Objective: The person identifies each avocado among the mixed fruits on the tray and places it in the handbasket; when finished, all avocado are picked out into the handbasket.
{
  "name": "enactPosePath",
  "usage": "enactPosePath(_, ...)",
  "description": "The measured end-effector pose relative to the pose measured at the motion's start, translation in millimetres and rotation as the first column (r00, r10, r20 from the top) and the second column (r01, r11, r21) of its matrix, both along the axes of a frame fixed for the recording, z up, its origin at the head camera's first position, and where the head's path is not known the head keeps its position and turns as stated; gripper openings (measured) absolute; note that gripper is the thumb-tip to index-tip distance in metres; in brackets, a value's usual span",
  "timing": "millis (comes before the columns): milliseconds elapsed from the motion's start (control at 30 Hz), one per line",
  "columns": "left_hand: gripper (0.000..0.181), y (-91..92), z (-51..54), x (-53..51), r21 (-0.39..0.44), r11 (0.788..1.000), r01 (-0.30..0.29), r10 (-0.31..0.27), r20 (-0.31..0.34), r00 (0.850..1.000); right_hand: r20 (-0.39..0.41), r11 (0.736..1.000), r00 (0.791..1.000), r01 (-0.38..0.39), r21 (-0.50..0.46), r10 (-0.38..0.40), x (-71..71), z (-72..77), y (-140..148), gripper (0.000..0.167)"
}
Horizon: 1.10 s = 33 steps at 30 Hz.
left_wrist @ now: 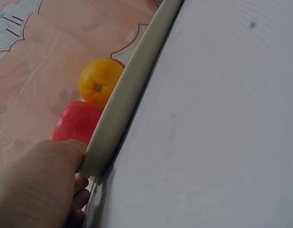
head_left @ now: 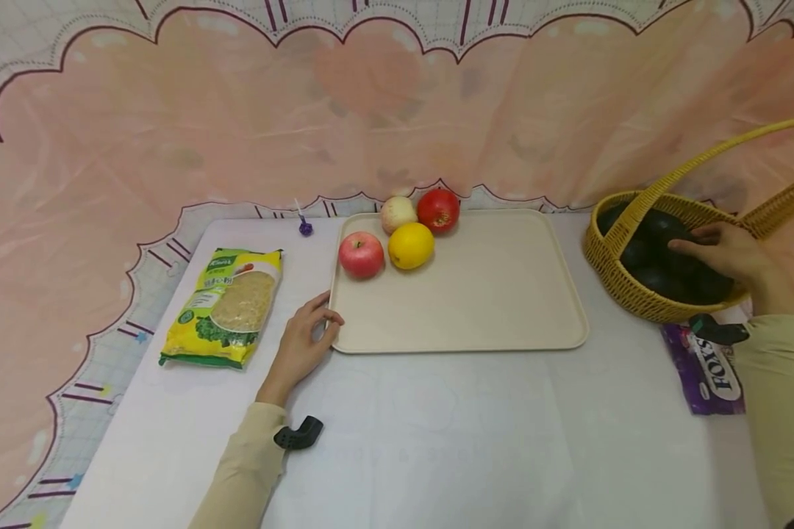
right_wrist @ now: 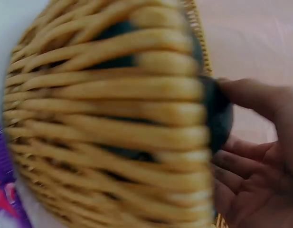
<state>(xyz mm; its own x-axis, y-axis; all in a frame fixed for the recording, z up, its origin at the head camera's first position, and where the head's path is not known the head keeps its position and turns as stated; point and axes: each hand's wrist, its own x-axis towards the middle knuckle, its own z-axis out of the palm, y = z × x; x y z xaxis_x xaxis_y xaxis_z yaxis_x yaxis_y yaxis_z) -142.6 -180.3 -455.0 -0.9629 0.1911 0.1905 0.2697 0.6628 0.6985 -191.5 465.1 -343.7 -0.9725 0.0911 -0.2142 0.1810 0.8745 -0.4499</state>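
Observation:
My left hand [head_left: 306,334] pinches the front left corner of a cream tray [head_left: 463,347], thumb over the rim in the left wrist view. A pink-red apple [head_left: 361,255], a yellow-orange fruit [head_left: 411,246], a pale round fruit [head_left: 398,214] and a red pomegranate [head_left: 439,211] sit at the tray's back left. At the right, my right hand [head_left: 734,253] reaches into a yellow wicker basket [head_left: 612,275] of several dark green avocados [head_left: 662,229]. In the right wrist view, thumb and fingers grip one avocado [right_wrist: 218,114] at the rim; the wicker partly hides it.
A Knorr bag [head_left: 228,308] lies left of the tray, with a small purple lollipop [head_left: 306,228] behind it. A purple FOX'S packet [head_left: 708,375] lies in front of the basket, partly under the right sleeve. The basket's tall handle [head_left: 688,173] arches over it.

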Motion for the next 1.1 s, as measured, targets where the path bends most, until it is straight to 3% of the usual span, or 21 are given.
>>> enactPosePath(233,0.006,0.4,-2.4,-1.7,0.006,1.000,-0.001,0.001,0.000,1.000,0.046,0.992,0.998,-0.054,0.111,0.049,0.3,-8.8,-7.9,0.098)
enactPosePath(333,0.006,0.9,-4.1,-1.7,0.006,1.000,0.002,-0.002,0.003,1.000,-0.003,0.994,0.999,-0.040,0.103,0.040,0.8,-12.2,-9.8,0.096)
enactPosePath(500,0.006,0.6,-3.7,-0.6,0.003,1.000,-0.006,0.006,0.014,1.000,-0.066,0.999,0.997,0.036,-0.008,-0.036,3.6,-13.3,-11.1,0.087)
enactPosePath(667,0.006,-0.9,-1.6,-1.3,-0.002,1.000,-0.007,0.007,0.008,1.000,-0.090,0.983,0.987,0.118,-0.143,-0.132,2.5,-10.8,-18.2,0.089)
enactPosePath(733,0.006,-0.9,-1.5,-1.4,-0.002,1.000,-0.005,0.005,0.000,1.000,-0.086,0.980,0.987,0.124,-0.153,-0.139,2.0,-9.5,-20.3,0.090)
enactPosePath(967,0.006,0.4,-1.4,-2.5,0.006,1.000,0.002,-0.002,-0.002,1.000,-0.047,0.998,0.997,0.060,-0.001,-0.060,-1.2,-7.0,-18.8,0.089)
enactPosePath(1100,0.006,0.2,-1.3,-1.6,0.001,1.000,-0.001,0.001,0.003,1.000,-0.008,0.998,0.999,0.038,0.041,-0.037,-3.1,-9.7,-16.5,0.091)
